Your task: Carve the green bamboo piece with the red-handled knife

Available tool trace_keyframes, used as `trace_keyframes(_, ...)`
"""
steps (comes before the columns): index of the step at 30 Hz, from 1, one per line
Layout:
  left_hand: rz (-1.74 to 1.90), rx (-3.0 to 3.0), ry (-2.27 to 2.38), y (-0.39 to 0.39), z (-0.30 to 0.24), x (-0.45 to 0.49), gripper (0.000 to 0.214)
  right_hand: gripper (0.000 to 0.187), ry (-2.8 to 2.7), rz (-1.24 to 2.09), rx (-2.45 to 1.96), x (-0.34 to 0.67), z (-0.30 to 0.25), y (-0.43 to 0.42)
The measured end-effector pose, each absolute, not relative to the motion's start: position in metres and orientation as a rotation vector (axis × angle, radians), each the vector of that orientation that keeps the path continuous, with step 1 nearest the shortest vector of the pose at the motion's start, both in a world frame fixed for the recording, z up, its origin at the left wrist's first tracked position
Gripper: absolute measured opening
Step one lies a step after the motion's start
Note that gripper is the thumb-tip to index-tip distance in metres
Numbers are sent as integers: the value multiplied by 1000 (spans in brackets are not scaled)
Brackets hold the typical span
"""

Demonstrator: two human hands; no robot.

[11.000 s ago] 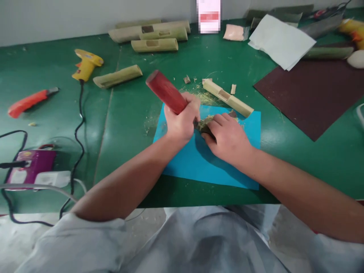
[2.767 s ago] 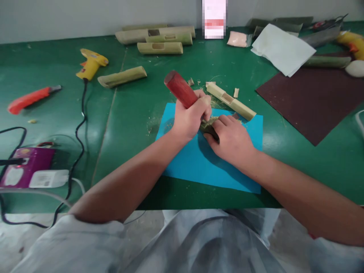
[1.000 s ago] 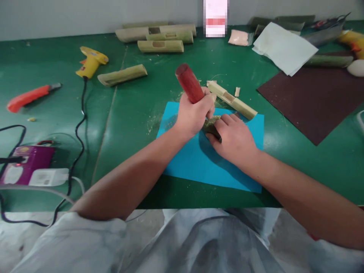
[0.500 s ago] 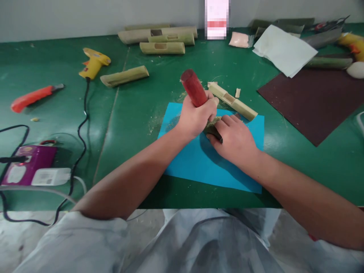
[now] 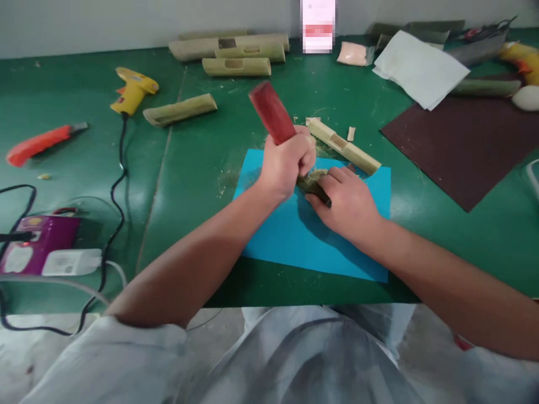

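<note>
My left hand (image 5: 286,163) is closed in a fist round a thick red handle (image 5: 273,112), tilted up to the left. The working end of this red-handled tool is hidden below the fist. Beside it my right hand (image 5: 347,196) is closed on a short greenish-brown bamboo piece (image 5: 314,188), its fingers over the top and its thumb at the near side. Pale shavings lie around the bamboo piece. Both hands are over a blue sheet (image 5: 290,241). Just beyond them lies a split bamboo length with a cut notch (image 5: 357,157).
Several bamboo tubes (image 5: 236,67) lie along the wall. At left are a yellow glue gun (image 5: 135,92), an orange-handled cutter (image 5: 40,145), and a purple power box (image 5: 54,235) with cables. A dark brown sheet (image 5: 458,151) and white paper (image 5: 421,70) lie at right.
The red handle has swung up and to the left, and my left hand has shifted slightly left with it. My right hand stays nearly still on the bamboo piece.
</note>
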State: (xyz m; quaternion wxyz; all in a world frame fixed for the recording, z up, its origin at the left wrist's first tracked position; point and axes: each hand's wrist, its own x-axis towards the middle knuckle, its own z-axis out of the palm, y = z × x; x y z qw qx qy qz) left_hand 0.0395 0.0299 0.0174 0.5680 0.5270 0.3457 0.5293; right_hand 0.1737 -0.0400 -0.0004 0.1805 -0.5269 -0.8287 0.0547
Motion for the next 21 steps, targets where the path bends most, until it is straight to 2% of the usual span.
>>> trace_keyframes(3, 1278, 1305, 857, 25, 16, 43, 35, 20, -2357, 125, -1524, 172, 2, -41)
trace_keyframes(13, 1246, 1305, 853, 20, 18, 42, 36, 19, -2401, 42, -1494, 171, 3, -42)
trace_keyframes(21, 1190, 1443, 852, 18, 15, 41, 30, 19, -2341, 112, -1459, 172, 0, -42)
